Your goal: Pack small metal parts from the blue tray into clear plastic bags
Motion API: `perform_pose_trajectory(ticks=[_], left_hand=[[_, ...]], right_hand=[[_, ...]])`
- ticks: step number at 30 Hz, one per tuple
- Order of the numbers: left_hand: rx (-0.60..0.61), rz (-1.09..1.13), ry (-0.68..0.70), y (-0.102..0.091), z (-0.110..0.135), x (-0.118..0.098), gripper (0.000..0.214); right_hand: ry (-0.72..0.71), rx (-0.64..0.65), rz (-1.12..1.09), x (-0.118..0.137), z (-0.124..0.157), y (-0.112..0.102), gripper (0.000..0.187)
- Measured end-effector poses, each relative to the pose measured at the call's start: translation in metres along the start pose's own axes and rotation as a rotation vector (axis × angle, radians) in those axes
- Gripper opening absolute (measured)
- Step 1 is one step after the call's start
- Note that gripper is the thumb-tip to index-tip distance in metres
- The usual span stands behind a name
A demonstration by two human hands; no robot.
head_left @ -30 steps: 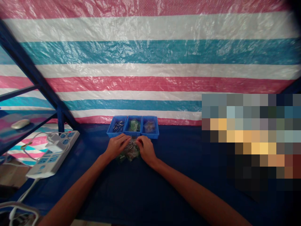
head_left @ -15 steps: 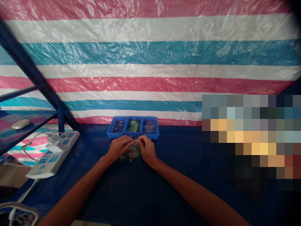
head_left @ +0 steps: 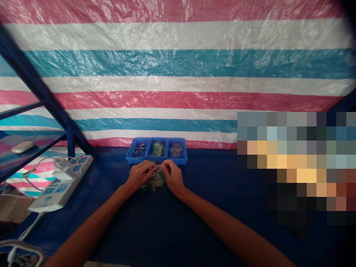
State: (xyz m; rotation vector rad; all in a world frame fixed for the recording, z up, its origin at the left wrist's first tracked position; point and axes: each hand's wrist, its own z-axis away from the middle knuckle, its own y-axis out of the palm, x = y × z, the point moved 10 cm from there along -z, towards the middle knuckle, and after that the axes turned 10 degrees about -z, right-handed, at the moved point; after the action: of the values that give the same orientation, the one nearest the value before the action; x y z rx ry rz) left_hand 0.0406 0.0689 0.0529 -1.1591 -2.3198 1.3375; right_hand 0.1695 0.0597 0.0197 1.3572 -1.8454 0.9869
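Observation:
My left hand (head_left: 139, 175) and my right hand (head_left: 172, 175) meet at the fingertips over a small clear plastic bag (head_left: 155, 181) with green contents. Both pinch its top edge, where a small metal piece (head_left: 159, 168) glints. Just beyond my fingers stands a blue three-compartment tray (head_left: 155, 158). Its left compartment holds several metal pins (head_left: 139, 150), its middle one green-filled bags (head_left: 158, 148), and its right one a clear bag with brownish contents (head_left: 175, 150).
A white power strip (head_left: 59, 183) with a plug-in charger and tangled cables lies left on the blue tablecloth (head_left: 194, 222). A pale computer mouse (head_left: 22, 147) sits on a shelf (head_left: 33, 148) inside a blue frame. A striped tarpaulin (head_left: 178, 63) hangs behind. A pixelated patch (head_left: 294, 167) hides the right side.
My hands have drawn slightly closer together over the bag, and their fingertips now meet at its top. The view has shifted only slightly.

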Motion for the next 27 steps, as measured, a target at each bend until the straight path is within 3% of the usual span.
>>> perform_pose_trajectory(ticks=[13,27], left_hand=[[-0.046,-0.004,-0.024,-0.0048,0.0005,0.0017,0.018],[-0.068,0.000,-0.030,-0.0068,0.0018,0.0045,0.019]], right_hand=[[-0.051,0.052,-0.034,0.0085,-0.0013,0.0041,0.016],[-0.027,0.016,-0.012,0.0053,-0.0008,0.0004,0.020]])
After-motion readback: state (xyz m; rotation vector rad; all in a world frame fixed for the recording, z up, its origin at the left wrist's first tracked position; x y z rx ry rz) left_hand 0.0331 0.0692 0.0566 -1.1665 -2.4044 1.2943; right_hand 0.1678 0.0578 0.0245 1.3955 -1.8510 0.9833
